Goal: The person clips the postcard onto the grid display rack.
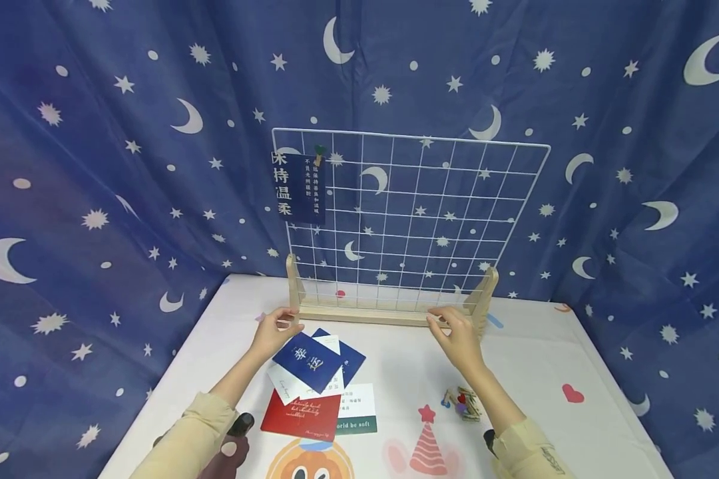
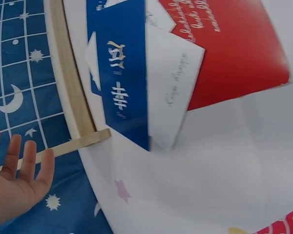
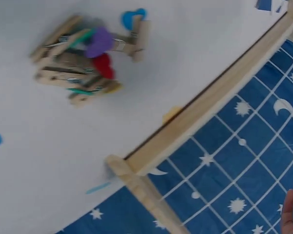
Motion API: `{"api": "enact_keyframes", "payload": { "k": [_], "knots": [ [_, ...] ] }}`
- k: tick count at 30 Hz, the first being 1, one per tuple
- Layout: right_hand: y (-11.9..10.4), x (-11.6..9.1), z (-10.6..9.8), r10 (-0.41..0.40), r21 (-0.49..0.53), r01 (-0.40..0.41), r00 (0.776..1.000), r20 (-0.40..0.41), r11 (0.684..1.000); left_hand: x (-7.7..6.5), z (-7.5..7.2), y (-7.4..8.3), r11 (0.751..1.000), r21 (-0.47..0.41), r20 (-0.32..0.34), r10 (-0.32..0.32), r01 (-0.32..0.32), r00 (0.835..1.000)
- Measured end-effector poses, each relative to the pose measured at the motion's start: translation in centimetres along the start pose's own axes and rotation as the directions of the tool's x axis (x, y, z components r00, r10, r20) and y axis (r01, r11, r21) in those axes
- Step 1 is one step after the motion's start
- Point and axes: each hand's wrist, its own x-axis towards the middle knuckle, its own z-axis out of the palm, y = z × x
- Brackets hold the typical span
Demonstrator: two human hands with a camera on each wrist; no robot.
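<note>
My left hand (image 1: 275, 334) hovers at the upper left of a pile of cards, fingers loosely bent, nothing held. In the left wrist view its fingers (image 2: 27, 158) spread near the stand's wooden foot. The pile has a blue card (image 1: 307, 362) on top, with white cards, a red card (image 1: 299, 416) and a white-and-green card (image 1: 357, 409). My right hand (image 1: 460, 340) is near the right end of the white wire grid (image 1: 407, 256), holding nothing. A dark blue card (image 1: 299, 193) hangs at the grid's upper left under a clothespin (image 1: 319, 156) with a green heart.
A heap of small wooden clothespins (image 1: 469, 406) with coloured hearts lies below my right hand. The grid stands in a wooden base (image 1: 365, 315) at the back of the printed white table (image 1: 533, 379). A blue star-and-moon curtain (image 1: 156, 133) hangs behind.
</note>
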Motion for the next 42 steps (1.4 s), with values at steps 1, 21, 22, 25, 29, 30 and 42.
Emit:
{"api": "enact_keyframes", "payload": {
  "k": [1, 21, 22, 25, 29, 30, 42],
  "knots": [
    [0.2, -0.2, 0.0, -0.001, -0.001, 0.001, 1.0, 0.002, 1.0, -0.1, 0.0, -0.2, 1.0, 0.023, -0.002, -0.012, 0.013, 1.0],
    [3.2, -6.2, -0.7, 0.086, -0.08, -0.078, 0.991, 0.106, 0.994, -2.5, 1.2, -4.4, 0.982, 0.171, 0.032, -0.088, 0.081, 0.996],
    [3.4, -6.4, -0.8, 0.091, -0.084, -0.082, 0.989, 0.119, 0.993, -2.5, 1.2, -4.5, 0.98, 0.186, 0.035, -0.084, 0.076, 0.996],
    [4.2, -7.2, -1.1, 0.114, -0.097, -0.099, 0.979, 0.166, 0.99, -2.6, 1.5, -4.8, 0.969, 0.233, 0.045, -0.096, 0.083, 0.994],
    [5.5, -8.1, -1.5, 0.151, -0.106, -0.13, 0.965, 0.217, 0.986, -2.7, 2.1, -5.0, 0.942, 0.315, 0.051, -0.143, 0.12, 0.988],
    [5.7, -8.3, -1.6, 0.155, -0.108, -0.134, 0.962, 0.226, 0.985, -2.7, 2.2, -4.9, 0.933, 0.337, 0.048, -0.153, 0.129, 0.987],
    [7.9, -9.7, -2.5, 0.208, -0.102, -0.183, 0.91, 0.36, 0.978, -2.6, 3.3, -5.5, 0.825, 0.524, 0.051, -0.277, 0.21, 0.959]
  ]
}}
